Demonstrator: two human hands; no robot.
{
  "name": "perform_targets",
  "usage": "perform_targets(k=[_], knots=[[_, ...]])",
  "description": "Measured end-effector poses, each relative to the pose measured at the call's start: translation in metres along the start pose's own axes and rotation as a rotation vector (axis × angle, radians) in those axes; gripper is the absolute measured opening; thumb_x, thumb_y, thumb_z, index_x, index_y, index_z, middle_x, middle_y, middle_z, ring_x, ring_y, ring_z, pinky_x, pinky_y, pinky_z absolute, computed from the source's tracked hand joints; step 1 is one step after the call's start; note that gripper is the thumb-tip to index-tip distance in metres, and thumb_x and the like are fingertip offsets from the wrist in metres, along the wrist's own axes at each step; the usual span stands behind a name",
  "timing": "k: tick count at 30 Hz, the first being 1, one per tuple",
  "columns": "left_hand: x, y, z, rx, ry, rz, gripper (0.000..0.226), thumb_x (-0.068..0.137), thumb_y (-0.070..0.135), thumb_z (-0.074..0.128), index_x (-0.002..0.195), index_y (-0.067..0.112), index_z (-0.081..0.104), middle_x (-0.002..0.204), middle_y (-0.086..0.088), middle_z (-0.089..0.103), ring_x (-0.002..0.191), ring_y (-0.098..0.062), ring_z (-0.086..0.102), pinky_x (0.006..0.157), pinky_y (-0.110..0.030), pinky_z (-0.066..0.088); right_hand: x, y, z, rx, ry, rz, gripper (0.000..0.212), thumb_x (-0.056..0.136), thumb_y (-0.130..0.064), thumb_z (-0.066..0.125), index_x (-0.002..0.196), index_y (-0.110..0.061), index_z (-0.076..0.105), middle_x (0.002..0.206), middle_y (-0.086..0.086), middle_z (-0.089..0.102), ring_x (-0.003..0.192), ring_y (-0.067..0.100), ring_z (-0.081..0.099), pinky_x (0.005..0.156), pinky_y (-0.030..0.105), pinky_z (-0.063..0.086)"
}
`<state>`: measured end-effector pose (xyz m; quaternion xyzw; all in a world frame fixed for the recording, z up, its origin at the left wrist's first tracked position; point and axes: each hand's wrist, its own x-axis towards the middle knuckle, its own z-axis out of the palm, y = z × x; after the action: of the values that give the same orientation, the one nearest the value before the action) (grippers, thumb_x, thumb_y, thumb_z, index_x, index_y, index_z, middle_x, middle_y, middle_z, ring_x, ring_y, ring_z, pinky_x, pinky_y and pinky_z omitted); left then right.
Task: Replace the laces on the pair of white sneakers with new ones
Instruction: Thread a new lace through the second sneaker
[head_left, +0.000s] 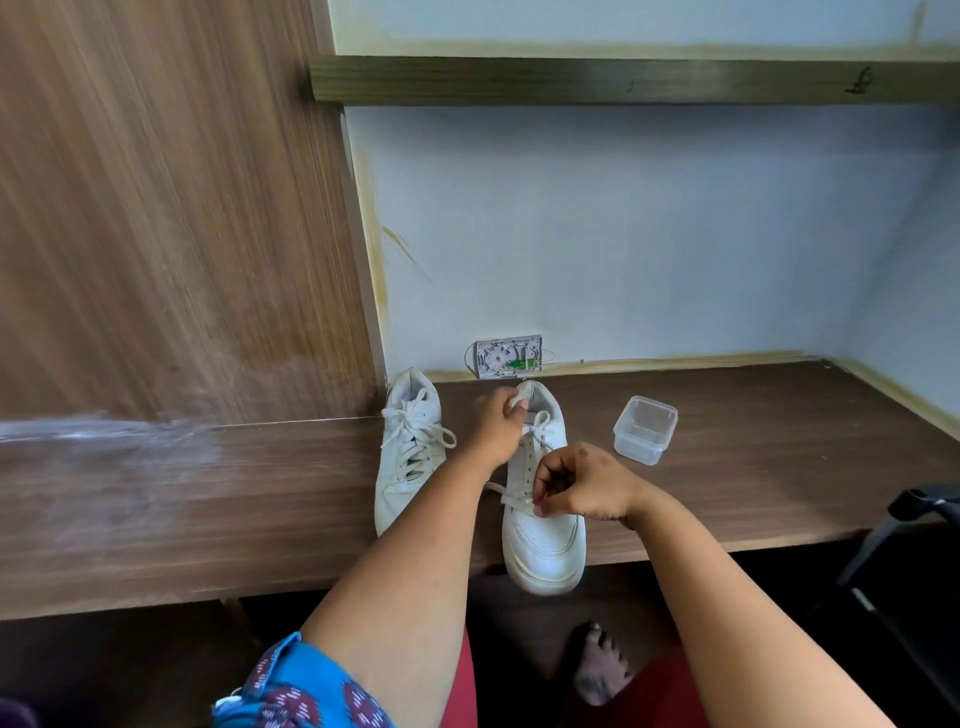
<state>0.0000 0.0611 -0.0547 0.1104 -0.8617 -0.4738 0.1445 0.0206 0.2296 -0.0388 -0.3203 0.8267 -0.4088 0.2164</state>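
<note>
Brown wood-grain tabletop (753, 467) against a pale blue wall, carrying both white sneakers; right sneaker (543, 525), toe over the near edge, half unlaced, its lace (511, 501) pinched at the lower eyelets by right hand (582, 488); heel gripped by left hand (501, 418); left sneaker (410, 452) just beside, fully laced and tied, untouched; clear plastic container (645, 428) nearby; no new laces visible; most of the job left.

Both sneakers, the left sneaker (408, 457) and the right sneaker (543, 519), are white with white laces (418, 421). The surface (208, 493) is dark brown with wood grain. The container (645, 429) is clear. The wall (649, 234) is pale blue-white, the sleeve (296, 686) bright blue with dark red patterned patches.
</note>
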Motion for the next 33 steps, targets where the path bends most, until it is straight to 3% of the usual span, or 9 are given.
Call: perform_targets(k=[4,7,12,16,21,23,25,29,33], knots=[[0.008,-0.005,0.003,-0.007,-0.055,-0.020,0.015,0.088,0.019,0.069,0.094,0.006,0.073,0.105,-0.014,0.066,0.081,-0.015,0.059,0.068,-0.019,0.046,0.003,0.005,-0.004,0.098,0.042,-0.015,0.016,0.073,0.002,0.077,0.085,-0.005,0.070,0.074,0.002,0.068,0.071,0.010,0.062,0.074,0.026,0.052],[0.010,-0.001,0.001,-0.026,-0.093,-0.007,0.013,0.085,0.017,0.072,0.093,0.007,0.075,0.089,-0.002,0.065,0.070,-0.004,0.055,0.054,-0.006,0.040,0.005,0.010,-0.007,0.137,0.055,0.009,0.026,0.072,-0.001,0.080,0.093,-0.011,0.069,0.076,0.005,0.070,0.074,0.012,0.065,0.076,0.025,0.053],[0.010,0.007,0.000,0.033,-0.171,0.013,0.006,0.090,0.018,0.065,0.087,0.013,0.066,0.086,-0.001,0.060,0.080,-0.014,0.054,0.073,-0.024,0.041,0.006,0.014,-0.011,0.145,0.069,0.011,0.025,0.070,-0.002,0.082,0.091,-0.007,0.069,0.085,0.013,0.073,0.078,0.014,0.068,0.080,0.028,0.054],[0.012,0.011,0.000,-0.061,-0.143,0.030,0.014,0.098,0.013,0.051,0.084,0.016,0.050,0.082,-0.004,0.053,0.070,-0.015,0.047,0.062,-0.026,0.039,0.008,0.017,-0.010,0.127,0.058,-0.004,0.022,0.071,-0.004,0.082,0.089,-0.006,0.071,0.084,0.009,0.074,0.081,0.015,0.070,0.081,0.025,0.055],[0.010,0.012,-0.004,-0.151,-0.113,0.038,0.022,0.097,0.012,0.053,0.080,0.025,0.048,0.092,-0.012,0.056,0.072,-0.016,0.054,0.068,-0.034,0.050,0.008,0.021,-0.012,0.124,0.078,-0.015,0.016,0.074,-0.005,0.080,0.087,-0.008,0.072,0.084,0.006,0.075,0.085,0.017,0.071,0.082,0.025,0.055],[0.009,0.009,-0.007,-0.121,-0.131,0.012,0.013,0.093,0.018,0.061,0.090,0.022,0.049,0.094,-0.010,0.057,0.080,-0.018,0.056,0.078,-0.038,0.051,0.010,0.022,-0.010,0.124,0.138,-0.041,0.011,0.077,-0.006,0.078,0.086,-0.012,0.073,0.084,0.005,0.074,0.084,0.017,0.071,0.084,0.029,0.056],[0.008,0.005,-0.014,-0.084,-0.158,-0.029,0.018,0.090,0.023,0.065,0.098,0.020,0.049,0.095,-0.007,0.057,0.085,-0.019,0.057,0.081,-0.037,0.049,0.014,0.020,-0.005,0.144,0.267,-0.085,0.008,0.078,-0.011,0.078,0.083,-0.016,0.073,0.080,0.001,0.073,0.077,0.014,0.067,0.080,0.030,0.056],[-0.001,0.003,-0.023,-0.019,-0.239,0.025,0.018,0.083,0.012,0.073,0.096,0.014,0.061,0.080,-0.001,0.057,0.073,-0.011,0.054,0.069,-0.023,0.045,0.024,0.017,0.008,0.164,0.633,-0.053,0.008,0.079,-0.021,0.079,0.082,-0.023,0.072,0.075,-0.005,0.071,0.070,0.009,0.065,0.068,0.022,0.053],[-0.008,0.006,-0.017,0.118,-0.191,0.158,0.015,0.081,0.000,0.071,0.095,0.006,0.069,0.076,-0.002,0.063,0.063,-0.005,0.052,0.065,-0.016,0.046,0.032,0.016,0.019,0.087,0.726,0.008,0.009,0.077,-0.023,0.079,0.082,-0.020,0.072,0.071,-0.008,0.070,0.067,0.006,0.066,0.067,0.022,0.054]])
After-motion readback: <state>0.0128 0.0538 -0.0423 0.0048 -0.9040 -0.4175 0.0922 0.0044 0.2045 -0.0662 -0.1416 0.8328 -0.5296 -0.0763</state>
